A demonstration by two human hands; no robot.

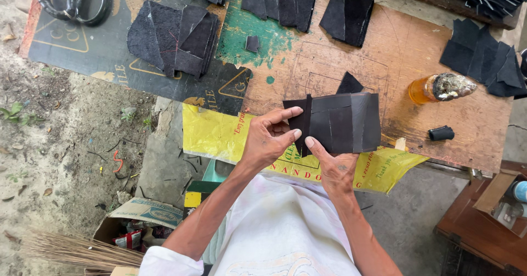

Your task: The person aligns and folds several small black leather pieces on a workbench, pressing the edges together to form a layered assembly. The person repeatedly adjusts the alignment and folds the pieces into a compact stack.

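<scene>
Both my hands hold a fanned stack of flat black leather pieces [343, 122] just above the near edge of a wooden work board [406, 56]. My left hand [270, 138] pinches the stack's left edge, thumb on top. From underneath, my right hand [334, 166] supports the stack, its thumb pressed against the lower left corner. A narrow black strip stands upright at the left end of the stack. One triangular black piece [349, 83] lies on the board just behind the stack.
More stacks of black cut pieces [174, 37] [347, 15] [483, 56] lie across the board. An orange glue bottle [433, 88] and a small black cylinder [441, 133] sit at right. A yellow plastic sheet [219, 136] hangs over the front edge. A cardboard box [144, 216] and broom [71, 249] are on the ground at left.
</scene>
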